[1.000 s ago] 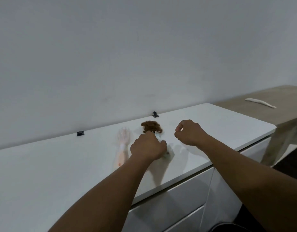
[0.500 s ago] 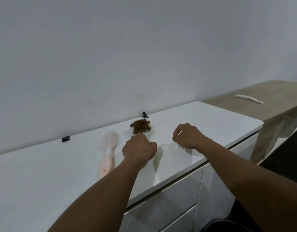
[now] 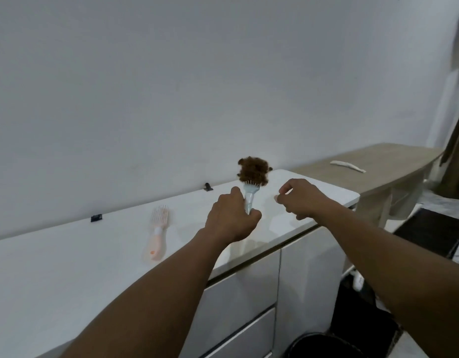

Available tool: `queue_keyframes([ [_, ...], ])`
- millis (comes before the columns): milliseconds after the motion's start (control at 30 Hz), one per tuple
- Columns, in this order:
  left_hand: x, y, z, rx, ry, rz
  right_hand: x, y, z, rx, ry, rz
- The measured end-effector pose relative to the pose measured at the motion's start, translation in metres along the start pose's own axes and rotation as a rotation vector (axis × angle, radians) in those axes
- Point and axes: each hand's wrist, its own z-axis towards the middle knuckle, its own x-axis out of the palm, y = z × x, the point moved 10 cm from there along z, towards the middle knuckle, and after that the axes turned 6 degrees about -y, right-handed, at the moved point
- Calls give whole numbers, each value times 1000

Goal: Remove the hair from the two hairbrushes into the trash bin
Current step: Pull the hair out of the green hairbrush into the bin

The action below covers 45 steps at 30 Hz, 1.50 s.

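My left hand (image 3: pixel 232 219) is closed around the handle of a pale blue hairbrush (image 3: pixel 249 197), held upright above the white cabinet top (image 3: pixel 68 259). A brown clump of hair (image 3: pixel 253 170) sits tangled in its bristles. To the right of the brush, my right hand (image 3: pixel 302 198) hovers with curled fingers and holds nothing. A pink hairbrush (image 3: pixel 157 233) with no hair in its bristles lies flat on the cabinet top, left of my left hand. The rim of a black trash bin (image 3: pixel 324 344) shows on the floor at the bottom edge.
White drawer fronts (image 3: pixel 238 293) run below the cabinet top. Two small black clips (image 3: pixel 96 217) (image 3: pixel 208 187) sit along the wall edge. A wooden desk (image 3: pixel 378 164) with a white curved object (image 3: pixel 348 166) stands to the right. A dark mat (image 3: pixel 430 233) covers the floor.
My left hand has lifted the blue hairbrush off the cabinet top and stood it upright. My right hand has shifted a little to the right and loosened its fingers.
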Motion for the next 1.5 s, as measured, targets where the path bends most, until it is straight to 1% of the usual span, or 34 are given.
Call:
queue_keyframes([
  [100,6,-30,-11,89,48,-30,-28,-20,-13,68,-33,88],
  [200,16,-61,-23,174,85,-46,-52,-44,-23,149,-91,243],
  [300,30,-87,-39,245,117,-68,-64,-67,-36,224,-95,411],
  [400,55,-109,-58,324,161,-64,-70,-96,-46,290,-118,578],
  [533,102,-123,-84,383,218,-71,-70,-150,-58,374,-234,673],
  [633,149,-117,-101,382,283,-57,-51,-196,-70,470,-235,744],
  [733,199,-102,-121,356,376,-63,-25,-243,-81,535,-197,770],
  [833,250,-82,-145,315,488,-87,8,-293,-91,599,-180,734],
  [1033,357,-33,-198,207,699,-167,87,-404,-116,743,-239,649],
  [1167,420,5,-230,149,820,-165,142,-464,-137,826,-252,627],
  [1233,449,27,-242,96,872,-193,165,-491,-144,863,-255,593],
  [1333,491,64,-261,-111,995,-267,198,-531,-150,939,-203,534],
  [1367,504,74,-270,-208,1047,-312,208,-542,-151,951,-168,515],
  [1433,529,92,-288,-483,1134,-442,228,-558,-152,965,-94,519],
  [1500,546,107,-303,-765,1163,-545,246,-567,-152,968,-26,553],
])
